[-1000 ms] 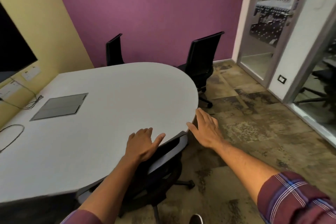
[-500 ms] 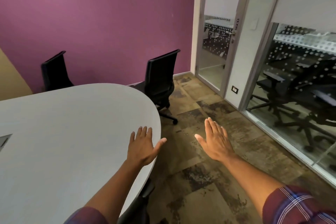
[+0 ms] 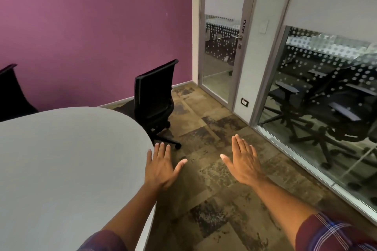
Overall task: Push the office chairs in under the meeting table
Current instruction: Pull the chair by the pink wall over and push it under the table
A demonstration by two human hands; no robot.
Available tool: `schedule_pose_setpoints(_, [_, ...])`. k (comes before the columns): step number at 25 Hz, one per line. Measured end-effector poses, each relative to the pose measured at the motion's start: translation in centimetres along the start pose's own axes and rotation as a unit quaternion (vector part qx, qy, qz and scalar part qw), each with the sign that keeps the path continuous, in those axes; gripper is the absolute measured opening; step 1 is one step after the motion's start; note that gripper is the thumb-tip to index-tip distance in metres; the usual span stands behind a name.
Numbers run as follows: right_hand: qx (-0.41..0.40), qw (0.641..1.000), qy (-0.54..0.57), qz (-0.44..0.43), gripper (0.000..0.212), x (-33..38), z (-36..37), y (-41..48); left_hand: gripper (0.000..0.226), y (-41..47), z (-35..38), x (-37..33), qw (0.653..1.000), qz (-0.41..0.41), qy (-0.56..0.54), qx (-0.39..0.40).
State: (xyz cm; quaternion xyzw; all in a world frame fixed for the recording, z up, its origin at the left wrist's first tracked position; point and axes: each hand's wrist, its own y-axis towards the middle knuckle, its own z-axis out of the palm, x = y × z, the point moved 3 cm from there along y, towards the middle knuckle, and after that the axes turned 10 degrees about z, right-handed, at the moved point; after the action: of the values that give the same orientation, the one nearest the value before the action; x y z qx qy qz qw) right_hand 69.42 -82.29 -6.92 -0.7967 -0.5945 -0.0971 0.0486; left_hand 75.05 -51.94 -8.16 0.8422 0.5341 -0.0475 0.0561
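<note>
The rounded end of the grey meeting table (image 3: 71,159) fills the lower left. A black office chair (image 3: 154,98) stands at the table's far right corner, its back turned towards the door, its wheeled base out on the carpet. Another black chair (image 3: 9,91) shows at the left edge behind the table. My left hand (image 3: 162,167) hovers flat and empty over the table's right edge, fingers spread. My right hand (image 3: 243,164) is held out flat above the carpet, empty, well short of the nearer black chair.
A purple wall (image 3: 91,26) backs the room. A glass door (image 3: 221,47) stands at the far right corner, with a glass partition (image 3: 326,98) along the right; more chairs sit behind the glass. Patterned carpet (image 3: 214,199) lies between table and partition.
The view has swung right and forward along the table end. The chair that was under my hands one second ago has dropped out of sight. Both hands stay flat and empty.
</note>
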Motion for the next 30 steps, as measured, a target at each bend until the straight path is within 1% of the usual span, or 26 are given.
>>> schedule_pose_setpoints(3, [0.000,1.000,0.000,-0.004,0.120,-0.8,1.0,4.7,0.119,4.5,1.1,-0.2,1.000,0.003,0.003,0.002])
schedule_pose_setpoints(8, [0.004,1.000,0.005,-0.024,0.121,-1.6,2.6,15.3,0.131,14.2,2.0,-0.4,1.000,0.002,0.003,-0.002])
schedule_pose_setpoints(12, [0.024,0.998,0.000,-0.061,0.124,-2.1,2.9,25.2,0.134,22.6,2.1,-0.2,1.000,-0.021,0.012,0.000])
schedule_pose_setpoints(17, [0.032,0.996,0.004,-0.080,0.115,-2.0,2.1,39.1,0.126,32.8,0.5,1.6,0.997,-0.073,0.026,-0.031])
schedule_pose_setpoints(19, [0.044,0.995,0.007,-0.093,0.114,-0.7,2.0,43.4,0.123,35.7,-0.5,3.0,0.995,-0.084,0.031,-0.038])
schedule_pose_setpoints(21, [0.015,0.993,-0.002,-0.116,0.112,1.0,2.4,47.4,0.121,38.7,-1.7,5.1,0.991,-0.106,0.036,-0.067])
schedule_pose_setpoints(23, [0.008,0.990,0.003,-0.140,0.109,3.3,2.0,51.0,0.118,41.3,-3.1,7.4,0.989,-0.115,0.033,-0.090])
schedule_pose_setpoints(24, [0.014,0.989,0.010,-0.147,0.108,4.8,2.1,53.3,0.116,43.0,-3.6,9.1,0.986,-0.126,0.030,-0.102])
schedule_pose_setpoints(27, [-0.007,0.983,0.026,-0.183,0.105,9.7,2.3,59.8,0.109,48.2,-5.3,14.6,0.978,-0.151,0.033,-0.137])
schedule_pose_setpoints(30, [-0.008,0.975,0.030,-0.220,0.103,15.0,2.2,65.9,0.110,53.2,-7.0,20.2,0.971,-0.182,0.034,-0.153])
